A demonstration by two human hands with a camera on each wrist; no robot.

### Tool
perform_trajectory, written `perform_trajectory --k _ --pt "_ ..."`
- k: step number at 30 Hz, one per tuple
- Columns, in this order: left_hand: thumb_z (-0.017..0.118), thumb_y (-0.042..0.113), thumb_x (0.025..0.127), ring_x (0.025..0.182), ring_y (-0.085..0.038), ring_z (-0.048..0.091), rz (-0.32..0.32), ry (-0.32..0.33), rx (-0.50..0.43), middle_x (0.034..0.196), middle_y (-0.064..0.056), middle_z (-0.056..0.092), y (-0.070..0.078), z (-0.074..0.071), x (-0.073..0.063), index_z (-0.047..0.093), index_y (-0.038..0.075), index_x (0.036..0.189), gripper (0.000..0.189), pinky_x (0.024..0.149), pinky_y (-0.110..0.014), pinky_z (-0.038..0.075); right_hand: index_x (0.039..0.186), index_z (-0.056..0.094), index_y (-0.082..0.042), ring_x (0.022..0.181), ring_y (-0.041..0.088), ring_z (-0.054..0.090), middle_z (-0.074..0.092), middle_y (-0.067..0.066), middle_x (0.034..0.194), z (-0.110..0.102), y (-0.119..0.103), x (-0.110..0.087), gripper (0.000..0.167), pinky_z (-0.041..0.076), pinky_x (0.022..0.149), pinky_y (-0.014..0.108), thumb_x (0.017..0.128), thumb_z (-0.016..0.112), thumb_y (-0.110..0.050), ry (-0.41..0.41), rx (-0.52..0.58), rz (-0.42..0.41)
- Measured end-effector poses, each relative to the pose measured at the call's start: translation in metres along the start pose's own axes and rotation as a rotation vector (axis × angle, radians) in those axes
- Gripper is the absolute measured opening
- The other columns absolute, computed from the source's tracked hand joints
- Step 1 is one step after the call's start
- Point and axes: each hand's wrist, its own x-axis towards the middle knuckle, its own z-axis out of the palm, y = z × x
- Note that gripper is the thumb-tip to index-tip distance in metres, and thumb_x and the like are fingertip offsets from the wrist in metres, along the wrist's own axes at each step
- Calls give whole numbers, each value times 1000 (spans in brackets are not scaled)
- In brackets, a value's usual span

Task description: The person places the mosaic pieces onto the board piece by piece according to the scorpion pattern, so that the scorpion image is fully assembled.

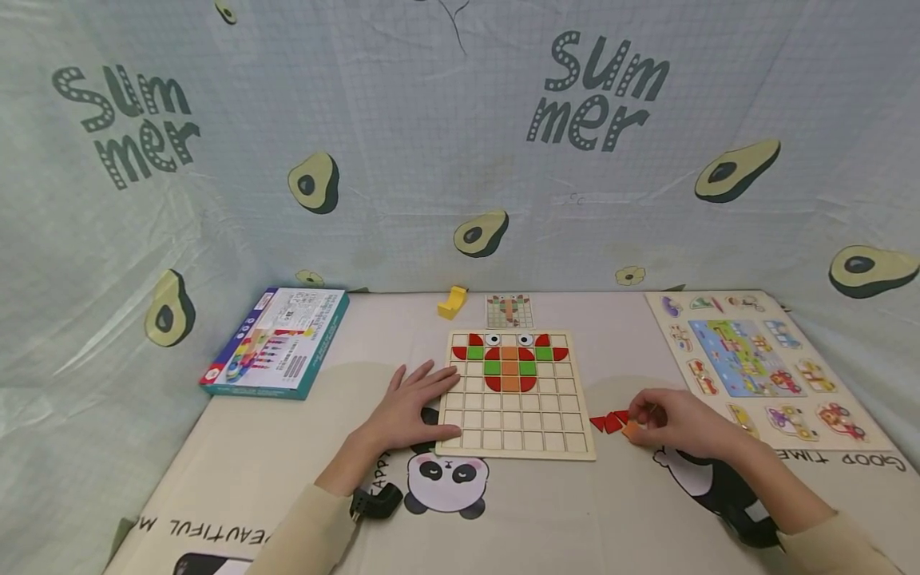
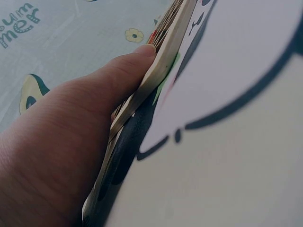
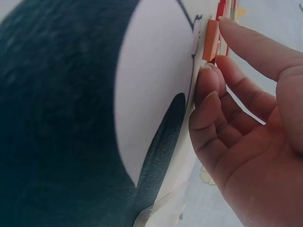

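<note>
A square wooden grid board lies on the table, its upper rows filled with red, green and orange tiles and two eye tiles. My left hand rests at the board's left edge with fingers spread and fingertips over the rim; its thumb lies along the edge in the left wrist view. Right of the board, my right hand pinches an orange square tile between thumb and fingertips, low over the tablecloth. Several red tiles lie beside those fingertips.
Behind the board lie a pattern card and a yellow curved piece. A boxed toy is at the back left. A wooden picture puzzle lies on the right, close to my right hand. A printed cloth wall stands behind.
</note>
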Motion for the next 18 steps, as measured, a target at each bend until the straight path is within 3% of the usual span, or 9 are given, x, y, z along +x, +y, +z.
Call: perform_trajectory --k 18 --pt "69 66 82 152 -28 16 24 15 -8 160 4 37 -2 1 0 45 21 155 89 118 -60 0 99 63 -8 74 11 52 56 -3 84 1 -3 -1 23 47 62 26 86 80 -16 -30 -20 -2"
